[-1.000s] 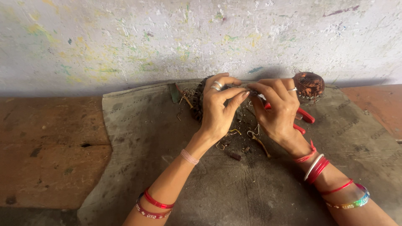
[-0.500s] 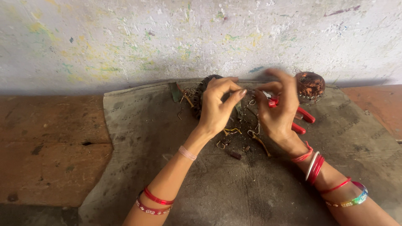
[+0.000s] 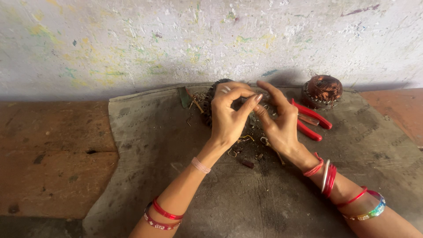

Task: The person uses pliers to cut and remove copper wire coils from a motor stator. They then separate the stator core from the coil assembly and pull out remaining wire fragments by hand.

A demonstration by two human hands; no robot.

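This is a rough, makeshift workshop set on the floor. A worn grey sackcloth mat lies over the reddish-brown floor against a paint-spattered whitewashed wall. On the mat lie red-handled pliers, a round copper-wound motor coil and scattered bits of wire scrap.

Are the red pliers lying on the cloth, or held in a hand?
Lying down: the red pliers rest on the grey cloth, beside the right hand, ungripped.

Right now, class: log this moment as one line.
left hand: pinching wire | right hand: pinching wire | pliers: on mat | coil: beside pliers
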